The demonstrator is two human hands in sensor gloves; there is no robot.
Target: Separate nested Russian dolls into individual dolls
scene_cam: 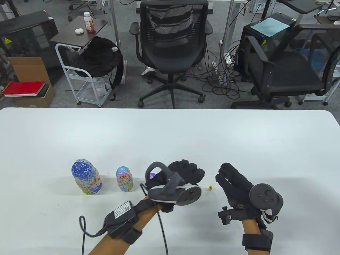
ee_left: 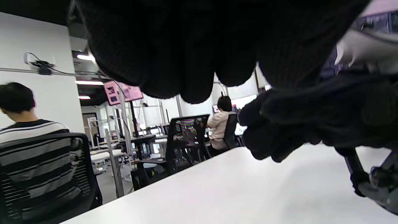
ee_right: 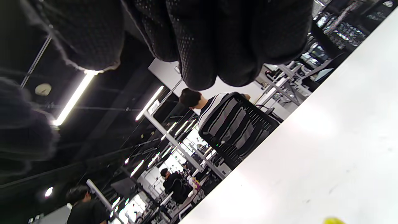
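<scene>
On the white bench (scene_cam: 170, 132), far left, stands the largest blue-topped painted nesting doll (scene_cam: 86, 177), closed and upright; beside it stands a smaller light-blue painted doll (scene_cam: 124, 179). Both look like light, rigid, glossy shells, likely slippery, best held top and base either side of the seam. The left hand (scene_cam: 183, 175) curls over a barely visible purple piece (scene_cam: 152, 175); whether it grips it, I cannot tell. A tiny yellow doll (scene_cam: 210, 188) lies between the hands. The right hand (scene_cam: 233, 183) hovers empty, fingers loosely extended.

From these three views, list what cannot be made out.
- Purple doll: table view, mostly hidden behind the left hand and its tracker; its grip unclear.
- Tiny yellow doll: table view too small for detail; right wrist view cuts it at the bottom edge.
- Right hand: whether it holds anything.
</scene>
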